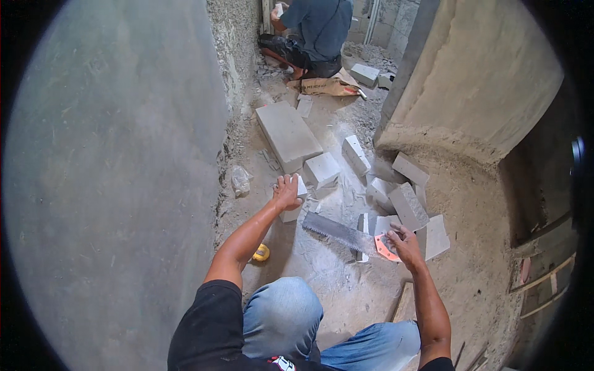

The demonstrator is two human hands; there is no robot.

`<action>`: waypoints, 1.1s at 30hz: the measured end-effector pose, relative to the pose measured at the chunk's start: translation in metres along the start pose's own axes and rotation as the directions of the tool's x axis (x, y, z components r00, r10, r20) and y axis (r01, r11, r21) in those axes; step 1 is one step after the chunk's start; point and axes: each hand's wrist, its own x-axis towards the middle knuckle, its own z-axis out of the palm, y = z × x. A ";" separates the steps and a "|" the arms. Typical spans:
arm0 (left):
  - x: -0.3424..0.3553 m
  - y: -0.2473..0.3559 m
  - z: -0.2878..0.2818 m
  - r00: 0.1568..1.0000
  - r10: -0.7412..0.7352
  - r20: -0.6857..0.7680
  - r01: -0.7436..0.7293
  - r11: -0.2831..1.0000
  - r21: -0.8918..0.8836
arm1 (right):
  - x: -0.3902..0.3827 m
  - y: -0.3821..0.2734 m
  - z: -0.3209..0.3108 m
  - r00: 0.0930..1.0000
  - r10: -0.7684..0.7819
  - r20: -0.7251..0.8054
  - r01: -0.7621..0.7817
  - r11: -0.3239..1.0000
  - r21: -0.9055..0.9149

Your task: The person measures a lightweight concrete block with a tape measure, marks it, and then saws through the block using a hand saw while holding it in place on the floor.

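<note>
My left hand [286, 192] is closed over a small white block piece [301, 187], fingers bent across its top. Below it stands another pale block [291, 214], partly hidden by the hand. On the right, my right hand [405, 246] is at the orange handle [386, 247] of a handsaw, its fingers curled at the grip and partly hidden. The toothed grey saw blade [334, 231] points left, passing over a thin upright block piece [363, 238]. Whether the blade rests on that piece I cannot tell.
Cut blocks [408, 206] lie heaped at the right, beside a large block [289, 135] farther off. A yellow tape measure [261, 252] and a clear plastic bag [241, 180] are at the left. Another person [318, 31] sits beyond, near a paper sack [328, 85]. Walls flank both sides.
</note>
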 end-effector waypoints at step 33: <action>-0.010 -0.015 0.010 0.995 0.062 -0.075 -0.064 0.998 -0.024 | 0.000 -0.011 -0.002 1.000 -0.017 0.003 0.017 0.999 -0.037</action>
